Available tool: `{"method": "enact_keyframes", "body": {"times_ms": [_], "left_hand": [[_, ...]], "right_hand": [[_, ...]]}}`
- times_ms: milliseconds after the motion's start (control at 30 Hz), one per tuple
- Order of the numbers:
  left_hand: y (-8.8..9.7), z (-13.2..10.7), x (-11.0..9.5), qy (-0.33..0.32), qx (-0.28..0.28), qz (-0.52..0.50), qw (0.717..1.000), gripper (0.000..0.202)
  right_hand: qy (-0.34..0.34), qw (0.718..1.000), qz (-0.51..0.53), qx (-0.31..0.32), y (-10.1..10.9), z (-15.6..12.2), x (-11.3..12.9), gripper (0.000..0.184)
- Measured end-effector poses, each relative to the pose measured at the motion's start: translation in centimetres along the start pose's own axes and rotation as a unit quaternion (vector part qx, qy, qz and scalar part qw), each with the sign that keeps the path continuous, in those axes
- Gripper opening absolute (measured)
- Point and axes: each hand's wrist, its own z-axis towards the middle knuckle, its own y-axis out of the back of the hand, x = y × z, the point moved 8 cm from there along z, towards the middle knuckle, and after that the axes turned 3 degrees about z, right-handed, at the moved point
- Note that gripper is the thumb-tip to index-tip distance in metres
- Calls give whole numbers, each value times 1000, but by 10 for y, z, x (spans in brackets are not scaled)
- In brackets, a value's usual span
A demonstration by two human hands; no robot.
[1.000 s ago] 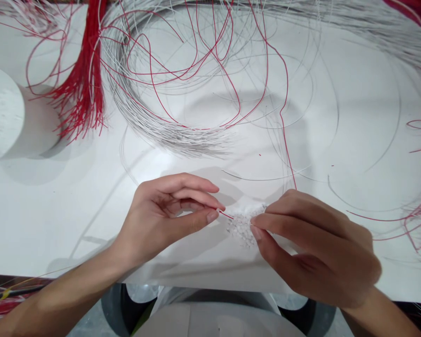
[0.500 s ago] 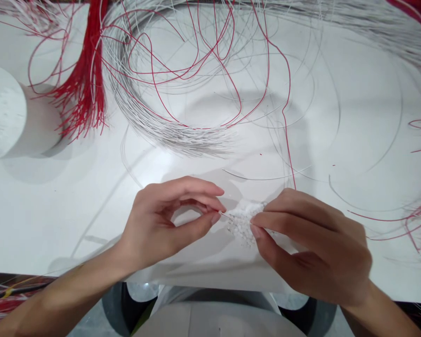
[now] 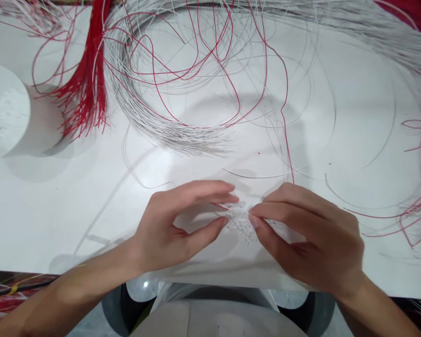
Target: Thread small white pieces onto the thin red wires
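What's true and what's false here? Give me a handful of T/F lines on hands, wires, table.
1. The left hand and the right hand meet fingertip to fingertip over a small pile of white pieces. True.
2. A bundle of red wires lies at the upper left. True.
3. The white wires lie in straight parallel rows. False: the white wires curve in a loose coil.
4. The left hand rests on the white round object. False: the white round object sits far to the left, apart from both hands.
5. The table is black. False: the table is white.
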Motion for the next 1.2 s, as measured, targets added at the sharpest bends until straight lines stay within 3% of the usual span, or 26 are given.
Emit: {"method": "enact_keyframes", "body": {"times_ms": [200, 333, 833, 1033, 1200], "left_hand": [[-15, 8, -6, -93, 31, 140, 985, 22], [-23, 7, -10, -143, 55, 178, 972, 15], [-20, -1, -10, -217, 75, 183, 956, 19], [-19, -2, -5, -197, 88, 204, 955, 10], [-14, -4, -8, -219, 85, 202, 951, 14]], "right_hand": [[-34, 997, -14, -69, 21, 1, -7, 15], [-35, 996, -24, -80, 24, -1, -5, 15], [-32, 997, -17, -73, 19, 1, -6, 13], [-30, 997, -24, -60, 18, 2, -5, 13], [-28, 998, -20, -58, 16, 3, -7, 12]]}}
